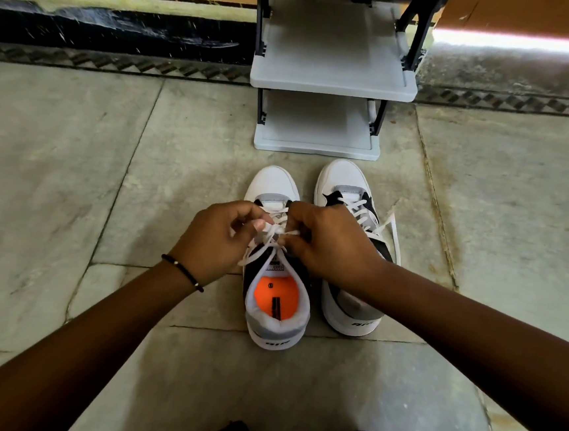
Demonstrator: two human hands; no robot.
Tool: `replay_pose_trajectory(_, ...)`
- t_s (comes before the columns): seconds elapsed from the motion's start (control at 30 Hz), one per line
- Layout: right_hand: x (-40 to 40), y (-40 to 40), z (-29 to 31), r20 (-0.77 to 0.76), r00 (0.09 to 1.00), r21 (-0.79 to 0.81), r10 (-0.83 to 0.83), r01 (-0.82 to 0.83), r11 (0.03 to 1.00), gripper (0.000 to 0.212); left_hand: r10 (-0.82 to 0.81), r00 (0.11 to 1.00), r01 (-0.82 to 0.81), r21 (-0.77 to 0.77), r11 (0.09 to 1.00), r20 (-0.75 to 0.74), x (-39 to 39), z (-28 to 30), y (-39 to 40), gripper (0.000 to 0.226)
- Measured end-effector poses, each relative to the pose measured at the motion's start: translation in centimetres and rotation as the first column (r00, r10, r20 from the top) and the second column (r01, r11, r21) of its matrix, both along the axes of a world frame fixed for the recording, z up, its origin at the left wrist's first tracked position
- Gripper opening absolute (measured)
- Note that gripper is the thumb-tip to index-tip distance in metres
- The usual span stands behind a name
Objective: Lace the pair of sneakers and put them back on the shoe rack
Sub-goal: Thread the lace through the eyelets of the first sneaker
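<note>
— What is seen at the left?

— A bare left hand [217, 240], with a thin black beaded bracelet [183, 272] at the wrist, is curled over the near sneaker. The flat white cotton lace [274, 232] is pinched between its thumb and fingers.

— And the shoe beneath it?

— A white, grey and black low-top sneaker [275, 283] is stood upright on the pale grey stone floor [74, 169], toe pointed away. A round orange insole [275, 298] is shown inside its open collar; nothing else is held in it.

— What is done by the other hand?

— The same lace is gripped by the right hand [332, 243], fingers closed tightly just beside the left hand's, above the tongue.

— Further right?

— The matching white, grey and black sneaker [349, 245] is set just beside the first, laced, with loose ends trailed onto the floor. Its opening is covered by the right forearm.

— And the rack?

— A light grey plastic two-shelf shoe rack with black posts [333, 78] is placed beyond the toes. Both shelves are seen bare.
</note>
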State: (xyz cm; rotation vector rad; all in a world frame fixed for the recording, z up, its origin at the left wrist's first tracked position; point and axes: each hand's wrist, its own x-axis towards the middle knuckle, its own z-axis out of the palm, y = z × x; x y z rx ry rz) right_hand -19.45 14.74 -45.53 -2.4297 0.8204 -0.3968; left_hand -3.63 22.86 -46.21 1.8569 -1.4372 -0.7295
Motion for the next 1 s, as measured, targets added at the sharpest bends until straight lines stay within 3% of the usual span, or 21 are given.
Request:
replay_pose_trajectory(0.13,0.0,-1.0,1.1,-0.061,0.997,0.028,0.040,-0.038,0.999,0.010,0.142,0.975,-0.147,-0.019,0.989,-0.171,0.6,0.1,0.0,0.018)
replay_pose_trajectory(0.37,-2.1,-1.5,1.4,-0.312,0.946,0.091,0.083,-0.057,0.994,0.015,0.188,0.980,-0.182,0.103,0.978,-0.057,2.5,-1.5,0.9,0.021)
replay_pose_trajectory(0.47,-1.9,-0.8,1.6,-0.368,0.925,0.069,0.091,-0.070,0.995,0.008,0.267,0.952,-0.237,0.191,0.953,-0.151,3.3,-1.9,0.9,0.021)
replay_pose_trajectory(0.6,-2.2,-0.5,1.8,-0.362,0.932,0.102,0.030,0.008,0.995,0.005,0.442,0.810,-0.332,0.321,0.887,-0.385,3.5,-1.9,0.7,0.022)
replay_pose_trajectory(0.7,-2.5,-0.3,2.1,-0.343,0.939,0.200,0.008,0.065,0.978,0.004,0.553,0.624,-0.362,0.423,0.831,-0.552,3.4,-2.0,1.0,0.028)
replay_pose_trajectory(0.77,-2.4,-0.1,1.8,-0.350,0.937,0.192,0.002,0.070,0.979,0.008,0.581,0.559,-0.360,0.458,0.813,-0.591,3.5,-2.1,1.2,0.030)
replay_pose_trajectory(0.87,-2.4,0.1,1.2,-0.359,0.933,0.088,0.001,0.032,0.996,0.003,0.582,0.597,-0.363,0.461,0.809,-0.551,3.4,-1.9,1.1,0.029)
replay_pose_trajectory(0.97,-2.7,0.2,1.3,-0.388,0.922,0.008,0.005,-0.003,1.000,0.006,0.518,0.712,-0.288,0.476,0.831,-0.474,3.4,-0.8,0.8,0.018)
replay_pose_trajectory(1.0,-2.8,0.3,1.4,-0.376,0.926,0.002,-0.009,0.011,1.000,0.010,0.472,0.760,-0.233,0.491,0.840,-0.447,3.4,-0.4,0.8,0.026)
